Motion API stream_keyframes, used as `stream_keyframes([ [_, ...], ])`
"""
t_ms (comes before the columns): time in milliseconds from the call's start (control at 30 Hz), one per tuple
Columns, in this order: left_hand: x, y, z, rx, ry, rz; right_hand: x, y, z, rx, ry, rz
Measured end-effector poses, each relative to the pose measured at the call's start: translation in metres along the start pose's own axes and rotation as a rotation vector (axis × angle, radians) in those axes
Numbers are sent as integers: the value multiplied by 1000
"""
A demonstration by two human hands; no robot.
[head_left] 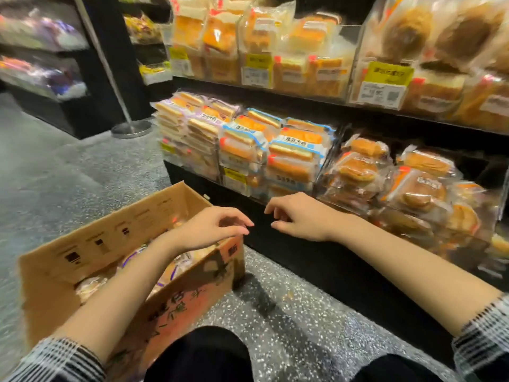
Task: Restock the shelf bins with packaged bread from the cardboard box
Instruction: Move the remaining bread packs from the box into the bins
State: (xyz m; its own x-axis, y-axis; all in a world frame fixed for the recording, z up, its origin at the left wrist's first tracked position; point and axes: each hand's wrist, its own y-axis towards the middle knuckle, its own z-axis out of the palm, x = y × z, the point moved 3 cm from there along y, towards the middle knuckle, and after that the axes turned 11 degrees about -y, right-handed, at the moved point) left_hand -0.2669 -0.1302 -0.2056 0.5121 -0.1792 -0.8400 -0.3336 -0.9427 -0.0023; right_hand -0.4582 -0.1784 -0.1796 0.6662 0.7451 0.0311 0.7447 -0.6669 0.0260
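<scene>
Two hands of mine are out in front and neither has hold of anything; my left hand (217, 227) hangs over the near corner of the cardboard box (91, 249) with its fingers loosely curled, and my right hand (297, 216) floats just beside it, in front of the dark base of the shelf (316, 257), fingers slack and bent the same way; the box sits on the speckled floor (289, 312) by my knee, and I can see wrapped bread packs (176, 263) lying in its bottom, though how many I cannot tell, since my forearm covers part of them; the low shelf bins look well filled: the flat blue-edged sandwich packs (278, 150) are stacked high, and the round buns (385, 183) to their right are heaped to the front; so I judge most of the restocking done, with what remains in the box yet to go up; next I would reach down for a pack
</scene>
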Motion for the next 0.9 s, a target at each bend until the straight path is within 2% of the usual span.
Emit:
stream_keyframes([
  [200, 85, -88, -41, -304, -160, -153, 73, 72, 58, 113, 69, -165],
  [433, 184, -160, -66, -434, -213, -396, 131, 134, 116, 164, 141, -240],
  [533, 224, -176, -72, -409, -156, -492, 153, 156, 146, 192, 169, -235],
  [600, 248, -180, -75, -366, -30, -566, 167, 169, 166, 205, 195, -224],
  [767, 307, -175, -77, -20, 291, -803, 191, 194, 207, 266, 314, -157],
  [900, 336, -164, -75, 95, 386, -873, 198, 205, 220, 269, 329, -135],
])
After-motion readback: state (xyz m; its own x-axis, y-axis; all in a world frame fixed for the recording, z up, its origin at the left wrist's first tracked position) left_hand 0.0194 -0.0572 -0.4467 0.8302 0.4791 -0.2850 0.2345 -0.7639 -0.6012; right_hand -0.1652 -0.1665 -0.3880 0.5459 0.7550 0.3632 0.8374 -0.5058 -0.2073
